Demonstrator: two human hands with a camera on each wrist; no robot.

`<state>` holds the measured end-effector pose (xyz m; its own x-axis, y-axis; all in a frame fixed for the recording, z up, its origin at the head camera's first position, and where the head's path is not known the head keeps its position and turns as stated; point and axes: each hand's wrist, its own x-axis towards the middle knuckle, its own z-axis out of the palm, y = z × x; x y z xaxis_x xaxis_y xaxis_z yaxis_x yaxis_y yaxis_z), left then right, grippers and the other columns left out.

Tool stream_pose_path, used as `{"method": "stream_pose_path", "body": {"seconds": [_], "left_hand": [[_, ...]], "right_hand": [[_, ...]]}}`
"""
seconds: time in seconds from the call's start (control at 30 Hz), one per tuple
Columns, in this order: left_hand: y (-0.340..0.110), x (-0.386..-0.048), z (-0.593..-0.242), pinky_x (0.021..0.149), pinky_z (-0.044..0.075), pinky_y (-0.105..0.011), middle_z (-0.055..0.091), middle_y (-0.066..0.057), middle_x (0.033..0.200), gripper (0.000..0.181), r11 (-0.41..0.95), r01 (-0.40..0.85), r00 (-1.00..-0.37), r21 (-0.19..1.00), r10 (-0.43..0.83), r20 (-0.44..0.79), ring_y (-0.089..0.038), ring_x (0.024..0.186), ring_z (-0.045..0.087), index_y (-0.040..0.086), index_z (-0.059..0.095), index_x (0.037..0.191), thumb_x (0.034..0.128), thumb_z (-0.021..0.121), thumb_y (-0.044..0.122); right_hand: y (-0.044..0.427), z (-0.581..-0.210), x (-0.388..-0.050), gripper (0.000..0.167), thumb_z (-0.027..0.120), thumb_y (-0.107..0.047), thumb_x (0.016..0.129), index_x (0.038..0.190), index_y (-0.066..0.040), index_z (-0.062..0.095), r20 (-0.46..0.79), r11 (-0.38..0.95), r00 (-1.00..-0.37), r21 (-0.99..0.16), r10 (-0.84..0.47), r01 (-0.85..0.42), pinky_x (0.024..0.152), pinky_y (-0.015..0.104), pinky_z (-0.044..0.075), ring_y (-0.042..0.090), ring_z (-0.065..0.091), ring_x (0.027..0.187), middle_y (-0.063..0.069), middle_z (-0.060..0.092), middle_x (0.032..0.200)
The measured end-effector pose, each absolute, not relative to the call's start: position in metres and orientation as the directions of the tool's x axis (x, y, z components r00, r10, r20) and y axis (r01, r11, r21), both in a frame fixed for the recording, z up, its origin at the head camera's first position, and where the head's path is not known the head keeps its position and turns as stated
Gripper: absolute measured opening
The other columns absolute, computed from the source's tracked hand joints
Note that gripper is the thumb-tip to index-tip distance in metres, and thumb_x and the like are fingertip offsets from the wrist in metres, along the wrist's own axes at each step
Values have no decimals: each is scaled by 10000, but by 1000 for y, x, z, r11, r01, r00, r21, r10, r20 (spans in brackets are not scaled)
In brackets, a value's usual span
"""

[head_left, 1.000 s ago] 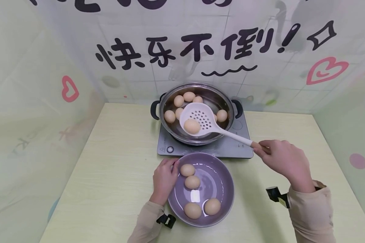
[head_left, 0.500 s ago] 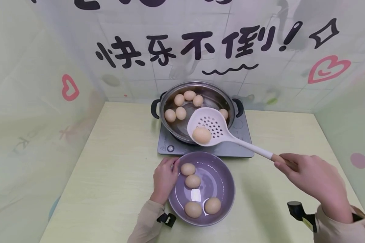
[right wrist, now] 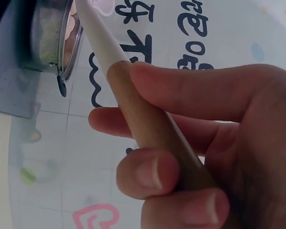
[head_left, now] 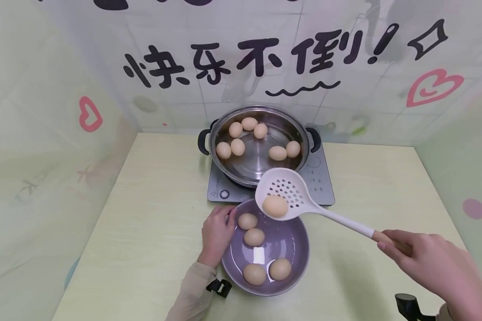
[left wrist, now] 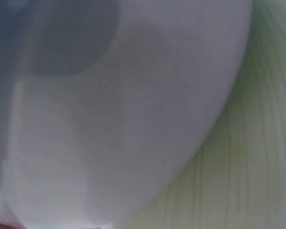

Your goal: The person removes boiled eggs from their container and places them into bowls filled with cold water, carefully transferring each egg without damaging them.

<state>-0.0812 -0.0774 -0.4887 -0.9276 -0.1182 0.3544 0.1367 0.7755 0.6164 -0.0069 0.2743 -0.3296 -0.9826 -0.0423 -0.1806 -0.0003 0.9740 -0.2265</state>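
Note:
In the head view my right hand point(head_left: 438, 263) grips the wooden handle of a white slotted skimmer point(head_left: 287, 185). Its fingers and thumb curl round the wooden handle point(right wrist: 143, 114) in the right wrist view. One egg point(head_left: 275, 206) lies in the skimmer's head, which hangs over the far rim of a purple bowl point(head_left: 301, 263). My left hand point(head_left: 218, 232) holds that bowl by its upper left rim. Inside the bowl lie several eggs point(head_left: 255, 274). The left wrist view shows only a blurred pale bowl side point(left wrist: 133, 119), with the hand almost wholly hidden.
Behind the bowl, a steel pot point(head_left: 257, 167) with black side handles stands on a grey induction cooker point(head_left: 323, 187). Several eggs point(head_left: 237, 147) lie in the pot. The pale wooden table point(head_left: 152, 191) meets a printed wall covering point(head_left: 168, 107) at the back and sides.
My right hand has drawn the skimmer with its egg from over the pot toward me and to the right, to the bowl's far rim. The left hand stays on the bowl.

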Motion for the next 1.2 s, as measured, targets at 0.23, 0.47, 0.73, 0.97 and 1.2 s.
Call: {"method": "stream_pose_path", "body": {"seconds": [0.23,0.47,0.73,0.97,1.2], "left_hand": [[-78,-81,-487,553,493,-421,619,-69,779,141,774,128,-932,620,-119,342,-267,676,631,59,704,891,850,629,171],[-77,-81,-486,556,496,-419,619,-72,780,141,771,128,-933,624,-120,340,-266,681,632,53,702,891,850,628,166],[-78,-81,-487,558,496,-422,624,-67,783,137,764,119,-933,634,-133,336,-273,691,636,61,705,889,846,633,169],[-77,-81,-488,548,493,-421,625,-58,789,136,768,113,-934,630,-133,330,-267,690,635,72,707,888,849,631,178],[-77,-81,-488,542,491,-412,623,-56,784,138,768,116,-934,630,-131,332,-257,678,631,69,707,891,848,632,177]], "right_hand": [[278,-340,4,340,533,-497,861,1101,-285,647,-242,973,-969,-229,-39,18,463,264,272,4,356,516,-169,576,685],[276,-350,11,306,575,-466,845,1069,-278,664,-290,970,-957,-237,-29,43,473,282,288,-2,374,546,-182,599,710],[273,-360,13,255,598,-464,827,1019,-316,674,-323,968,-946,-242,-21,61,482,282,301,-9,404,575,-184,586,709],[272,-366,14,237,601,-455,826,1017,-331,671,-333,965,-943,-251,-19,69,482,280,297,-5,388,563,-183,561,663],[273,-368,13,264,602,-457,824,1044,-328,667,-342,967,-940,-244,-16,73,481,282,308,-2,407,581,-175,590,713]]}}
